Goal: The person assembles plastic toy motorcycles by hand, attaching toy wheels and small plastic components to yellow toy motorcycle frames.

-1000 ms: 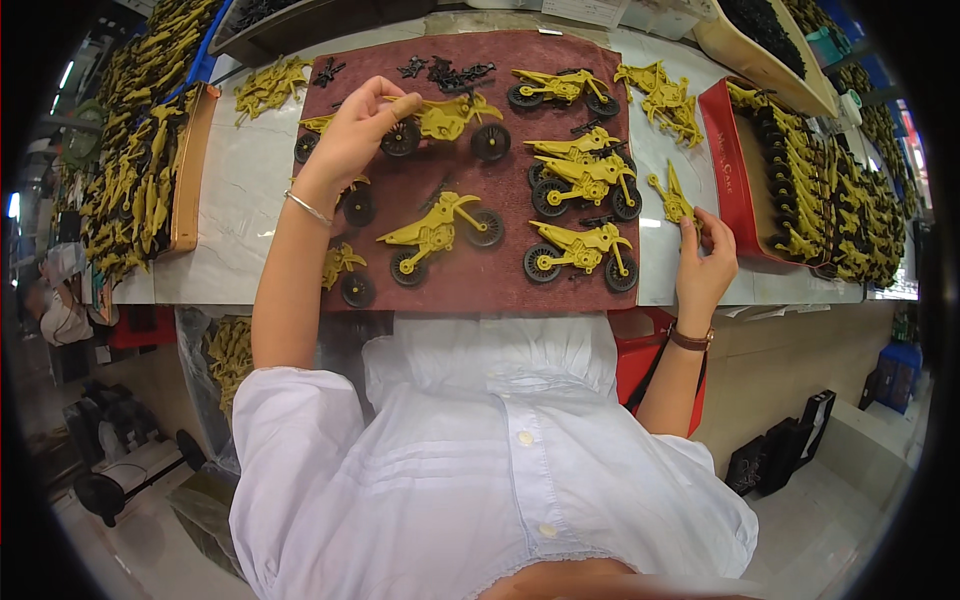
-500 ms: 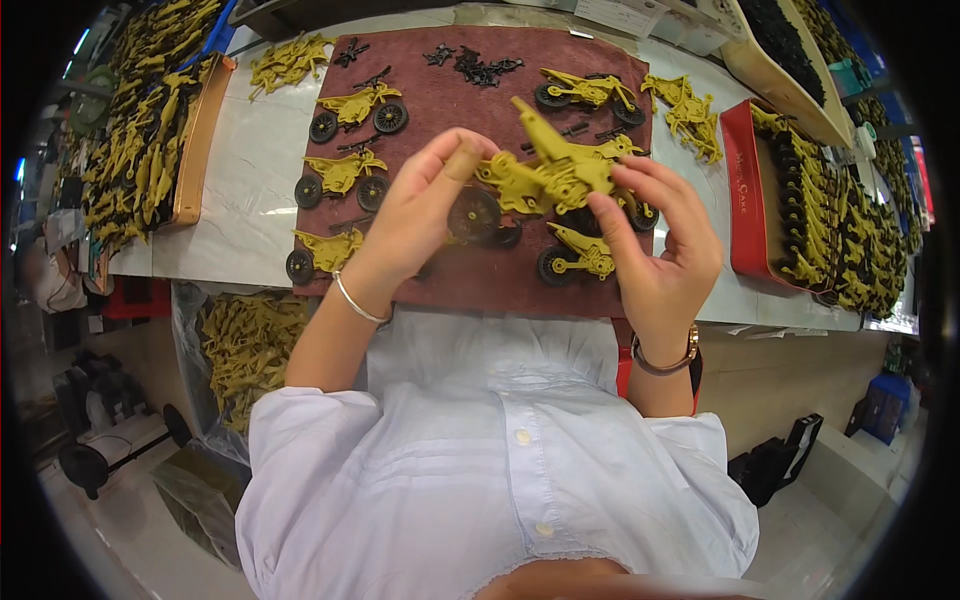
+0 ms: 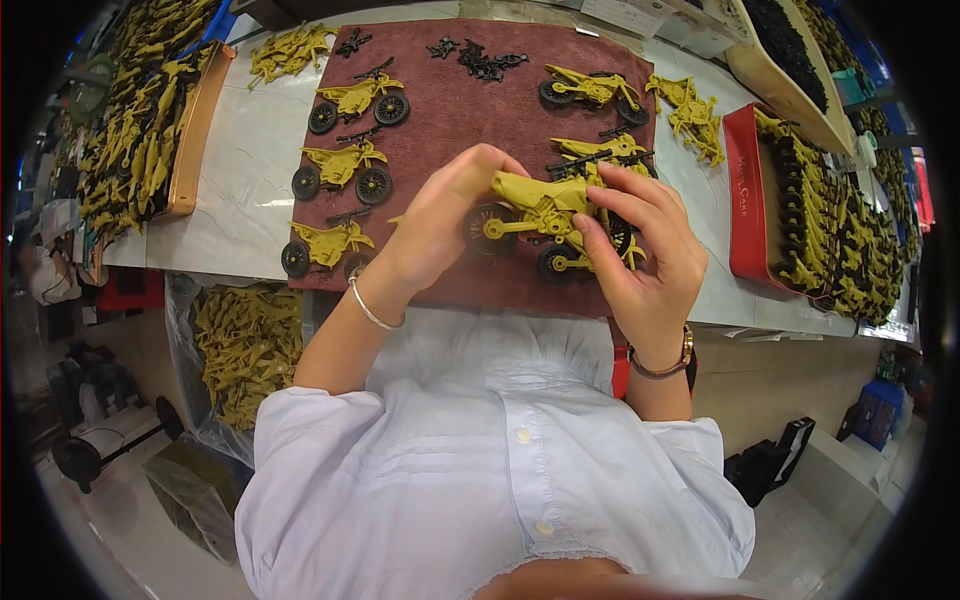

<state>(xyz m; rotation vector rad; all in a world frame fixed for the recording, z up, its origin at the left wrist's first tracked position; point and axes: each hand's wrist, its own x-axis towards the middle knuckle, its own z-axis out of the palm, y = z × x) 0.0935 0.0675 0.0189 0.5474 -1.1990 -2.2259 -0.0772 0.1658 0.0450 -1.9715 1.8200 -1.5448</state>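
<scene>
Both hands hold one olive-yellow toy motorcycle point(image 3: 535, 205) with black wheels above the near edge of a maroon cloth mat point(image 3: 450, 110). My left hand point(image 3: 440, 215) grips its rear wheel end. My right hand point(image 3: 640, 250) pinches its front part with the fingers spread over it. Three finished toy motorcycles point(image 3: 345, 165) stand in a column at the mat's left, and several more point(image 3: 590, 90) stand at its right. Small black parts point(image 3: 480, 58) lie at the mat's far edge.
A red tray point(image 3: 745, 200) at the right holds rows of yellow bikes. A wooden tray point(image 3: 195, 130) at the left is heaped with yellow parts. Loose yellow frames point(image 3: 690, 110) lie right of the mat. A plastic bag of yellow parts point(image 3: 240, 340) hangs below the bench.
A second ago my hands were apart, the left on a bike on the mat, the right holding a yellow piece. They have come together on one motorcycle held up near me.
</scene>
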